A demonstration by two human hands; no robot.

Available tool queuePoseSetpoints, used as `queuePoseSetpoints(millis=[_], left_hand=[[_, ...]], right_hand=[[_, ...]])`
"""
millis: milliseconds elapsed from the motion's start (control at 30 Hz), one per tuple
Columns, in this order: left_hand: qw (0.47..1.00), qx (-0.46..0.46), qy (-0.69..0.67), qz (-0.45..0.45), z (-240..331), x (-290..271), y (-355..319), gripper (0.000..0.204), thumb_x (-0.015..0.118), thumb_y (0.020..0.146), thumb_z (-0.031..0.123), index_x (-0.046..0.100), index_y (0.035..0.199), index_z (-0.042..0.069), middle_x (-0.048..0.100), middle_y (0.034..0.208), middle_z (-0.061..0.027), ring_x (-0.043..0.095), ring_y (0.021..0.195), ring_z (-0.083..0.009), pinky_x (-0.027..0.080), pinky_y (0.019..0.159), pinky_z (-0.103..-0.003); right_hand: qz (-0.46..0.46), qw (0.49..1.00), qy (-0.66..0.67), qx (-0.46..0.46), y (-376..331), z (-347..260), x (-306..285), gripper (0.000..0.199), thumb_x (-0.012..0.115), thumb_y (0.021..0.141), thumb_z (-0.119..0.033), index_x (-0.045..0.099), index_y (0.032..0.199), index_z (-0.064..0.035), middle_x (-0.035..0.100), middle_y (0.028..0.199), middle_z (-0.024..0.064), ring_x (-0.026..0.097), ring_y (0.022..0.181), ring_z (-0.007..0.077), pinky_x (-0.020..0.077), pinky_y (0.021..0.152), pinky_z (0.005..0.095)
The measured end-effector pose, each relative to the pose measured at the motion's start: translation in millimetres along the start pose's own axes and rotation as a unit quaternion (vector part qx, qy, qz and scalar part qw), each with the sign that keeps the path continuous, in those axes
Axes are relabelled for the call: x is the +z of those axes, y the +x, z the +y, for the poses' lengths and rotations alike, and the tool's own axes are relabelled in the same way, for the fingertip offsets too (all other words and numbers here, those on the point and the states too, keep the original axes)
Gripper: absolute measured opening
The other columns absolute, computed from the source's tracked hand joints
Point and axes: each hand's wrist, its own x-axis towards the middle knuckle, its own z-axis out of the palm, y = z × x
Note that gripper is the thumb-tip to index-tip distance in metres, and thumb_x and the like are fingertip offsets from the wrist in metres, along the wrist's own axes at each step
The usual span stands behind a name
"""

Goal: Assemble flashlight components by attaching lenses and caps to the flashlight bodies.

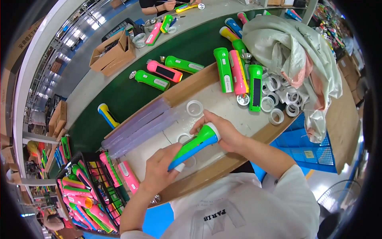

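A green and blue flashlight (195, 146) lies slantwise between my hands above the cardboard-walled work tray. My left hand (159, 167) is closed round its narrower end, with a white wrap on one fingertip. At the wide green head, my right hand (223, 130) grips around a white ring (215, 130) on the rim. Beneath the flashlight, a loose white ring (184, 139) is partly hidden. Farther back lies another white ring (194, 108). Right of it are a pink and yellow flashlight (237, 71) and two green ones, beside a heap of white rings (274, 99).
Purple plastic film (139, 123) covers the tray's left part. A black basket (101, 179) full of flashlights stands at lower left. A pale sack (286, 47) rests at the right above a blue crate (306, 145). Flashlights lie on the green belt (119, 89); another person's hands (170, 5) work beyond.
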Motion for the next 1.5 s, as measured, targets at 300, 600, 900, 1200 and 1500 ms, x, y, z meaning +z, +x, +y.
queuePoseSetpoints(millis=[300,600,900,1200,1500], left_hand=[[0.992,0.079,0.101,0.01,-9.2,26.7,12.1,0.066,0.076,0.062,0.001,0.054,0.124,0.003,0.064,0.108,-0.0166,0.064,0.082,-0.0321,0.055,0.069,-0.038],[0.918,-0.238,-0.312,-0.06,-0.4,7.8,-6.3,0.044,0.078,0.076,0.013,0.062,0.116,0.003,0.069,0.095,-0.0116,0.065,0.084,-0.0169,0.052,0.075,-0.028],[0.98,-0.066,-0.187,-0.009,5.0,0.3,-6.4,0.045,0.077,0.072,0.009,0.063,0.114,0.002,0.067,0.101,-0.0159,0.068,0.089,-0.0277,0.054,0.078,-0.032],[0.996,-0.043,-0.079,0.026,-19.1,39.1,-3.7,0.055,0.081,0.073,0.012,0.057,0.121,0.0,0.068,0.101,-0.0137,0.067,0.08,-0.0217,0.055,0.065,-0.032],[0.586,-0.394,-0.702,-0.092,-31.8,50.5,-36.8,0.056,0.065,0.086,0.045,0.054,0.117,-0.001,0.066,0.098,-0.0178,0.064,0.074,-0.0217,0.053,0.062,-0.032]], right_hand=[[0.03,0.984,-0.166,-0.05,14.3,6.7,-28.1,0.049,0.037,0.099,-0.047,0.06,0.099,-0.004,0.063,0.086,0.0098,0.063,0.078,0.0162,0.0526,0.068,0.0317],[-0.078,0.795,-0.399,-0.451,-26.4,-0.1,-12.5,0.046,0.036,0.1,-0.037,0.06,0.105,0.0022,0.065,0.101,0.0138,0.06,0.095,0.0258,0.0447,0.09,0.0379],[-0.109,0.954,-0.215,-0.179,-43.0,-10.7,-13.1,0.058,0.038,0.098,-0.054,0.051,0.125,-0.0043,0.059,0.122,0.0123,0.056,0.112,0.0215,0.0442,0.097,0.0383],[0.029,0.995,-0.096,0.025,9.3,6.1,-29.4,0.045,0.037,0.101,-0.038,0.063,0.1,-0.0015,0.066,0.09,0.0125,0.062,0.084,0.0205,0.0491,0.081,0.0347],[-0.145,0.978,0.003,-0.149,-3.6,3.1,5.6,0.048,0.052,0.096,-0.04,0.044,0.132,-0.0089,0.054,0.123,0.0119,0.056,0.113,0.0239,0.0471,0.095,0.0407]])
